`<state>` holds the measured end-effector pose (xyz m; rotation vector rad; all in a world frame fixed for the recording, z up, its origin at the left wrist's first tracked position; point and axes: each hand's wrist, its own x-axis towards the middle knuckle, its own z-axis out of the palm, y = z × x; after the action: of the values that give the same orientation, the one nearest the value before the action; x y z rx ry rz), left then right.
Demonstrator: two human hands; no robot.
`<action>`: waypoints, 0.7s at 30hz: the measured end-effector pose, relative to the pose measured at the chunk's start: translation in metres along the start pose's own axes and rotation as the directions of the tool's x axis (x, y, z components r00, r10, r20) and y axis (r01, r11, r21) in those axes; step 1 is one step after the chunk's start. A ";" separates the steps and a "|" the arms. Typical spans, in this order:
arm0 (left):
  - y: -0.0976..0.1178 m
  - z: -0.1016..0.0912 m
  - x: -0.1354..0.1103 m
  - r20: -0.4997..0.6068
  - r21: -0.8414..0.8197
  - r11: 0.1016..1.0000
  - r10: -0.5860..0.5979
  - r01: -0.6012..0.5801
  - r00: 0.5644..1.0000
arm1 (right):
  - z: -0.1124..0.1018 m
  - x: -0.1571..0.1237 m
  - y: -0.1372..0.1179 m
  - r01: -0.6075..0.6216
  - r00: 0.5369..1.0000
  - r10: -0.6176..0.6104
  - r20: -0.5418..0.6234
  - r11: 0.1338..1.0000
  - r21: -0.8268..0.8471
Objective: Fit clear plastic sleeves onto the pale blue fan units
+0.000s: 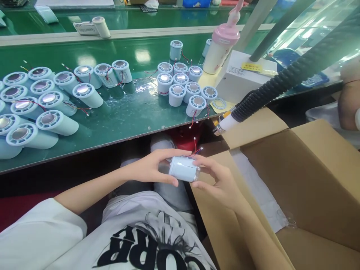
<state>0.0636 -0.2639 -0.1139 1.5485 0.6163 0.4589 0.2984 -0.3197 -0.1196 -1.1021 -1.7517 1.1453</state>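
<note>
Between both hands, above my lap, lies a light blue cylinder [183,169] on its side, with thin red and dark wires rising from its far edge. My left hand [157,167] grips its left end, thumb below and fingers over the top. My right hand [216,176] closes on the right end with thumb and fingertips, where a clear rim shows. On the green bench ahead stand similar blue cylinders with round silver tops, one group [180,78] in front of me and a larger group [42,97] at the left.
An open cardboard box [303,180] fills the right side, a white sheet inside. A black corrugated hose [270,90] slants above it. Behind stand a white box-shaped stand [239,75] and a pink-topped bottle [221,47]. Another person's arm [348,97] is at far right.
</note>
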 end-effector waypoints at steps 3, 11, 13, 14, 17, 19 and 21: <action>0.001 0.001 -0.001 0.011 0.016 0.999 0.043 -0.043 0.999 | -0.001 0.000 -0.004 -0.045 0.999 0.045 0.006 0.995 0.084; 0.001 0.001 -0.003 0.016 -0.079 0.997 -0.011 0.012 1.000 | 0.000 -0.003 -0.007 -0.207 0.978 0.202 0.048 0.945 0.251; 0.001 0.000 -0.002 0.016 -0.121 0.992 -0.027 0.028 1.000 | 0.002 -0.003 -0.004 -0.230 0.973 0.227 0.045 0.929 0.291; 0.000 0.000 -0.001 0.017 -0.136 0.990 -0.033 0.036 0.999 | 0.003 -0.003 -0.003 -0.238 0.971 0.236 0.044 0.920 0.311; -0.001 0.003 0.005 0.036 -0.162 0.985 -0.053 0.058 0.998 | 0.006 -0.003 0.000 -0.250 0.967 0.249 0.048 0.903 0.350; -0.003 0.004 0.007 0.035 -0.167 0.984 -0.060 0.065 0.998 | 0.006 -0.004 0.001 -0.243 0.969 0.242 0.047 0.902 0.356; -0.003 0.001 0.003 0.010 -0.164 0.984 -0.071 0.072 0.997 | 0.004 -0.007 0.002 -0.222 0.973 0.232 0.010 0.915 0.337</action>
<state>0.0662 -0.2633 -0.1172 1.3661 0.6137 0.4413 0.2977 -0.3272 -0.1240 -1.1212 -1.3608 1.4986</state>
